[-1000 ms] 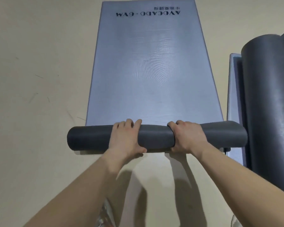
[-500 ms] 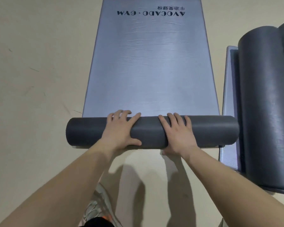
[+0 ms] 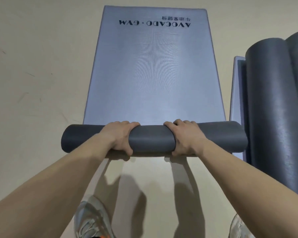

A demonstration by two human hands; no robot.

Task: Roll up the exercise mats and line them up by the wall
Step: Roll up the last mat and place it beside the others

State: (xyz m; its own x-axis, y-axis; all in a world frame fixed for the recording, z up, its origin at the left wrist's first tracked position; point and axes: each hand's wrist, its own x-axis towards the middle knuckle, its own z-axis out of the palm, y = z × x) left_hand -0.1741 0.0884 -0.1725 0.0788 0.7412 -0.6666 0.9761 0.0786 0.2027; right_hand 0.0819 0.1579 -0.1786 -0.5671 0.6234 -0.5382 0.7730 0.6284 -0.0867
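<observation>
A grey exercise mat [image 3: 153,69] lies flat on the beige floor, stretching away from me, with black "AVOCADO · GYM" lettering at its far end. Its near end is wound into a dark grey roll [image 3: 151,138] lying across the view. My left hand [image 3: 119,136] wraps the roll left of centre, fingers curled over the top and thumb underneath. My right hand [image 3: 186,138] grips it right of centre the same way.
Two rolled dark grey mats [image 3: 273,100] lie lengthwise at the right on another flat mat [image 3: 235,107], close to the roll's right end. Bare beige floor [image 3: 33,83] spreads to the left. My shoes [image 3: 91,219] show at the bottom edge.
Both hands went from flat on top of the roll to wrapped around it. The roll has grown thicker and moved along the mat toward the lettered end.
</observation>
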